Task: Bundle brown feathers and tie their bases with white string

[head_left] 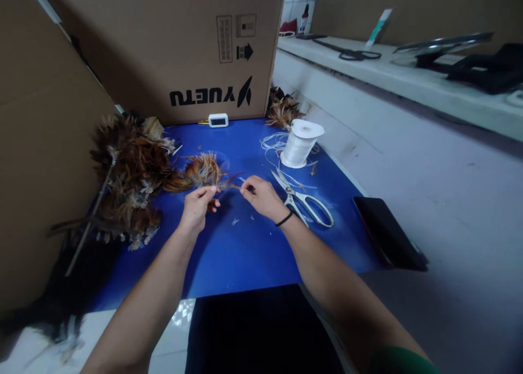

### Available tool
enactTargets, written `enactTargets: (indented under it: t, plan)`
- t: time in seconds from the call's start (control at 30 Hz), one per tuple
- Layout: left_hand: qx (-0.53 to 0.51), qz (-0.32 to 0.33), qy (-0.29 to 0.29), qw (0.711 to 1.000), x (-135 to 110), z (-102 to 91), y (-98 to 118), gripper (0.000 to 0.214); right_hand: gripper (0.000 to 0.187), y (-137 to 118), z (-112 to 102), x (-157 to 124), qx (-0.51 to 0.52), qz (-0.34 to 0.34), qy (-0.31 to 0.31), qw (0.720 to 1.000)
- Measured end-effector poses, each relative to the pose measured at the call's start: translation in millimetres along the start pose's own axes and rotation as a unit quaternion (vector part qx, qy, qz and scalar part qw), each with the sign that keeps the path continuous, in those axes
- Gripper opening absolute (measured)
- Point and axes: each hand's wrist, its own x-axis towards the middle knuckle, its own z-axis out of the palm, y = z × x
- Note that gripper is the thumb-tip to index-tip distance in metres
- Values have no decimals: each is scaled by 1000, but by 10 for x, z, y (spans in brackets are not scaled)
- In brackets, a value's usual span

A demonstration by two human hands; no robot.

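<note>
My left hand and my right hand face each other over the blue tabletop. A thin brown feather spans the gap between them, its ends pinched in the fingertips of both. Just behind my left hand lies a small bunch of orange-brown feathers. Silver scissors rest beside my right wrist, blades partly apart and pointing away. Beyond them stands a white spool of ribbon, with loose loops of the ribbon spread to its left.
A heap of dark brown feathers covers the table's left side. Cardboard walls off the back and left. A small white digital display sits at the back. On the right are a black phone-like device and a ledge.
</note>
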Motion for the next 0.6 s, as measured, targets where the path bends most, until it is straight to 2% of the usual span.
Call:
enactTargets:
  t: [0.23,0.37,0.43,0.5,0.53,0.6]
  plan:
    - [9,11,-37,999,-4,1,-41,29,9,-48,-36,4,24,-5,4,1000]
    - [9,11,-45,999,-10,-3,-48,29,2,-37,-8,-6,84,33,-1,996]
    - [9,9,-53,999,-31,7,-45,29,22,-45,21,-19,143,50,-14,988]
    - [9,6,-66,998,-58,22,-45,27,37,-69,51,-36,173,36,-29,984]
    - [9,5,-74,997,-71,29,-46,27,35,-87,62,-43,173,18,-33,984]
    - [9,2,-89,996,-90,42,-49,26,20,-124,74,-53,153,-25,-33,987]
